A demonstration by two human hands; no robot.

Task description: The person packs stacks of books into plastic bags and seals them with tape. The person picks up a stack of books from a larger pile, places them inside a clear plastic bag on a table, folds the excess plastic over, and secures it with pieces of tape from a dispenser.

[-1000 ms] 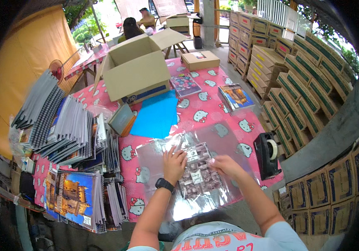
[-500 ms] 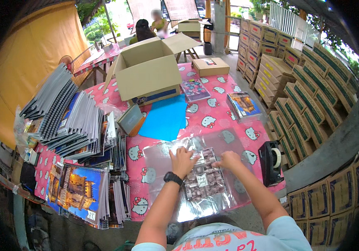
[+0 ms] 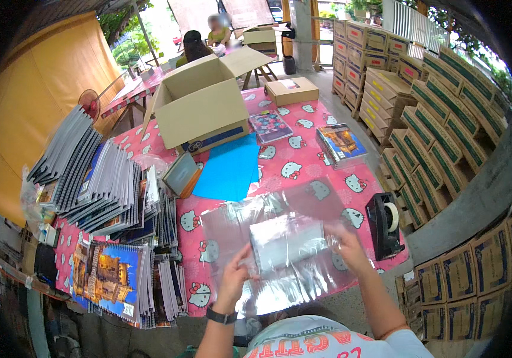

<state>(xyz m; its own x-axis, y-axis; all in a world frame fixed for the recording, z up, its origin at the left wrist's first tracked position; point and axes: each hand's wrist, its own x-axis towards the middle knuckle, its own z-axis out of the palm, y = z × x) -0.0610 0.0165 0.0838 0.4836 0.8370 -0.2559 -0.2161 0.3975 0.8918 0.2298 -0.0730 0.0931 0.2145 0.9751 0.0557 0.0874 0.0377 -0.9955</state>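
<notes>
In front of me a notebook (image 3: pixel 288 241) shows a pale, glossy face, blurred by motion and streaked with reflections. It is over a clear plastic sheet (image 3: pixel 220 224) spread on the table; whether a layer of plastic also covers it I cannot tell. My left hand (image 3: pixel 235 279), with a dark wristband, holds the notebook's left edge between thumb and fingers. At the opposite edge my right hand (image 3: pixel 348 247) grips it, its fingers partly smeared. Right of the sheet stands a black tape dispenser (image 3: pixel 384 227) with a roll of tape.
Spiral notebooks (image 3: pixel 110 185) are piled high on the left, with more (image 3: pixel 107 274) in front. Blue sheets (image 3: pixel 229 170), an open carton (image 3: pixel 202 113), a flat box (image 3: pixel 291 90) and small notebooks (image 3: pixel 340 145) lie farther back. Stacked cartons (image 3: pixel 441 119) line the right.
The notebook, which showed a patterned grey cover, now shows a pale face. My hands have moved from its top to its two sides, the left one coming nearer to me.
</notes>
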